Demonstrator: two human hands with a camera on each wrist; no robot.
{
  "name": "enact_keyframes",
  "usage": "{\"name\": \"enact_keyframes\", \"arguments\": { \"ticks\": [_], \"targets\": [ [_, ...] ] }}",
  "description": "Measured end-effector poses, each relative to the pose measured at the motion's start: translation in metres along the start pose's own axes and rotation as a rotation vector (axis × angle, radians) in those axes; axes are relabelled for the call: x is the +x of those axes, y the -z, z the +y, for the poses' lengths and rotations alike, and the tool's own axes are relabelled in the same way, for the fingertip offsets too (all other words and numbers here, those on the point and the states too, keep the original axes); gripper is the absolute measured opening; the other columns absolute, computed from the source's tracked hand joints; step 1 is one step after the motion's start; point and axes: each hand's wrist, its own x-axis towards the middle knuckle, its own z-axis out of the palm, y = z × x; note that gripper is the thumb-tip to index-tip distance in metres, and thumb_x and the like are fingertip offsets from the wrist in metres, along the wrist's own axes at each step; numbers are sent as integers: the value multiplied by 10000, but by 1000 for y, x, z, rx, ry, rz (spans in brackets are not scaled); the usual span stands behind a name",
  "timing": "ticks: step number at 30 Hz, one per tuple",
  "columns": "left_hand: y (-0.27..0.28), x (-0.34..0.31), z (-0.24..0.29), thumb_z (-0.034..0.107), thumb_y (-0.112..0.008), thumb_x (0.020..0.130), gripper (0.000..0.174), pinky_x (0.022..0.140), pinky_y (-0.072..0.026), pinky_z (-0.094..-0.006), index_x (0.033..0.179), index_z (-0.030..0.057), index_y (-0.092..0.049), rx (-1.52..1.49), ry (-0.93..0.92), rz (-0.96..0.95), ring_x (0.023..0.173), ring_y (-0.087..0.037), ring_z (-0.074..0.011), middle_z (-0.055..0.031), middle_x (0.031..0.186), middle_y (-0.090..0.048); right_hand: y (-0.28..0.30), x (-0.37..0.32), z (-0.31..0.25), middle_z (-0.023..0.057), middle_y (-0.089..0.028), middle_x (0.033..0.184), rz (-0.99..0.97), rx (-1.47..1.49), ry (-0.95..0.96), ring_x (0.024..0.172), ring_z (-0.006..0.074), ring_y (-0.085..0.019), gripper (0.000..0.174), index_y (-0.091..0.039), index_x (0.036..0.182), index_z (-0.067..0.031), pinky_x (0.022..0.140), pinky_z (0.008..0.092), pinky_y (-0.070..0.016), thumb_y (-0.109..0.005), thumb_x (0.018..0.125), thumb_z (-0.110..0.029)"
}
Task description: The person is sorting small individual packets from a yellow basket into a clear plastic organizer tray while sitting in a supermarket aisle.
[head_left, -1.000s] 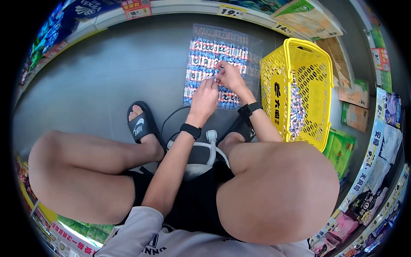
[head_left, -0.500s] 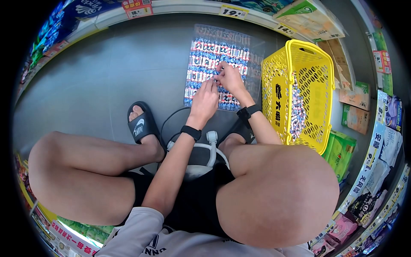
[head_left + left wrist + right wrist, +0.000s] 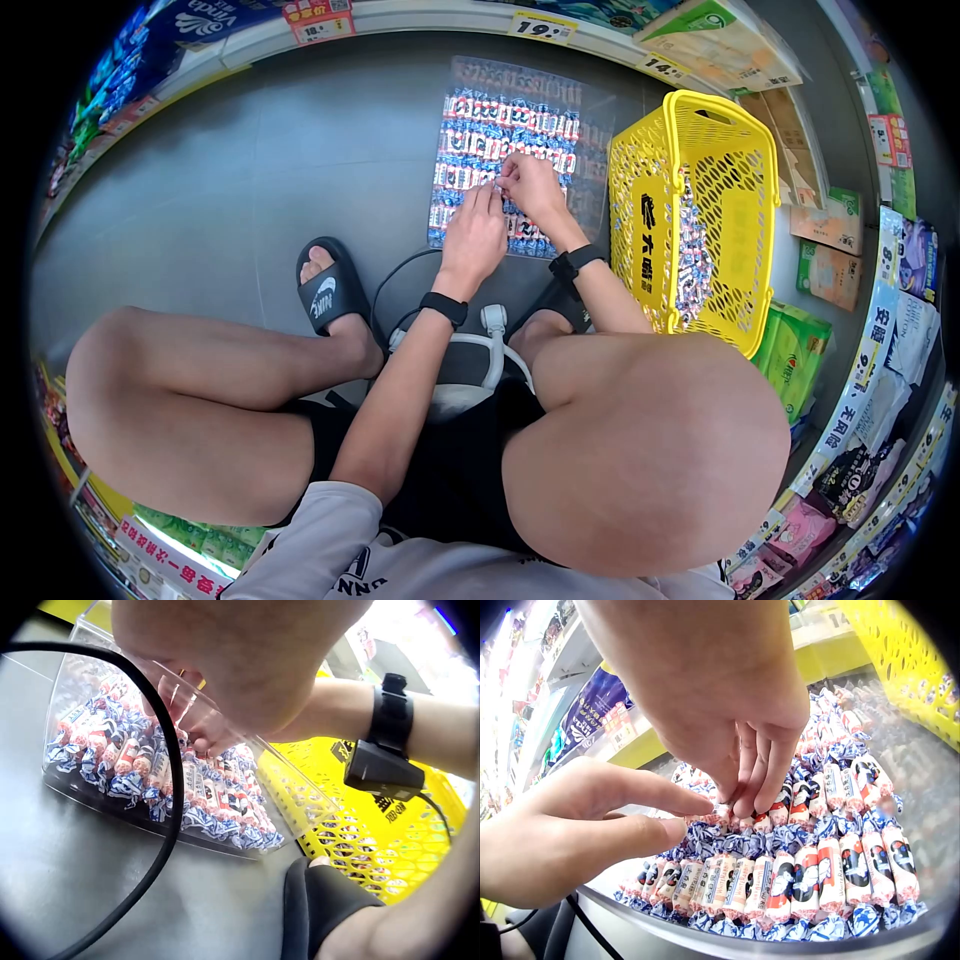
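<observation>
A clear plastic box [image 3: 135,817] on the floor holds neat rows of wrapped candies [image 3: 806,881], white, red and black with blue twisted ends. Both hands meet over the middle rows. My right hand [image 3: 535,188] reaches down from the right, its thumb and fingertips closed together at one candy in a row; the fingers cover most of that candy. Beside it, my left hand [image 3: 475,235] has its index finger stretched out, the tip at the same spot. Its thumb [image 3: 671,829] lies just above the blue twisted ends, apart from the index finger.
A yellow basket [image 3: 640,210] with loose candies in it stands right of the box. Shop shelves with price tags [image 3: 543,27] curve around behind and at the right. A black cable [image 3: 161,712] loops near the left hand; sandalled feet [image 3: 335,290] are close by.
The right hand has shifted slightly left and toward the body, and its fingers are closer to the left fingertips. The left hand stays nearly in place.
</observation>
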Motion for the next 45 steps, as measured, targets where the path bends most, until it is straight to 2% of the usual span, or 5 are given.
{"name": "enact_keyframes", "arguments": {
  "ticks": [23, 25, 29, 34, 45],
  "targets": [
    [5, 4, 4, 154, -626, 957, 480, 1069, -504, -446, 1356, -112, -601, -16, 29, -74, 1281, -567, -349, -211, 1370, -585, -7, -1, 5, 159, -782, 823, 81, 49, 8, 747, 229, -794, 123, -756, 986, 28, 699, 345, -628, -770, 876, -24],
    [5, 3, 3, 156, -626, 958, 482, 1076, -496, -449, 1360, -109, -597, -10, 22, -67, 1281, -566, -350, -213, 1371, -584, -5, -2, 2, 226, -766, 866, 74, 118, -55, 830, 368, -773, 134, -783, 956, 4, 785, 443, -616, -769, 825, -19],
    [4, 2, 2, 156, -629, 956, 488, 1091, -476, -456, 1378, -86, -592, -2, 15, -73, 1288, -560, -352, -209, 1377, -580, 0, -8, -3, 229, -770, 882, 104, 80, -21, 841, 371, -776, 145, -788, 975, 12, 793, 447, -619, -751, 839, -22],
    [3, 3, 1, 150, -635, 950, 494, 1091, -471, -465, 1388, -73, -589, -1, 11, -78, 1293, -553, -354, -207, 1378, -575, 5, -7, 0, 184, -797, 917, 31, 44, -23, 844, 273, -797, 191, -784, 1045, 25, 807, 365, -633, -731, 871, -34],
    [16, 19, 17, 42, -649, 915, 278, 987, -513, -482, 1182, -34, -665, -247, -43, 48, 1167, -591, -382, -190, 1228, -618, 80, -26, -36, 191, -783, 947, 1, -44, 165, 872, 330, -776, 226, -785, 1089, -22, 806, 414, -604, -776, 874, -90]
  ]
}}
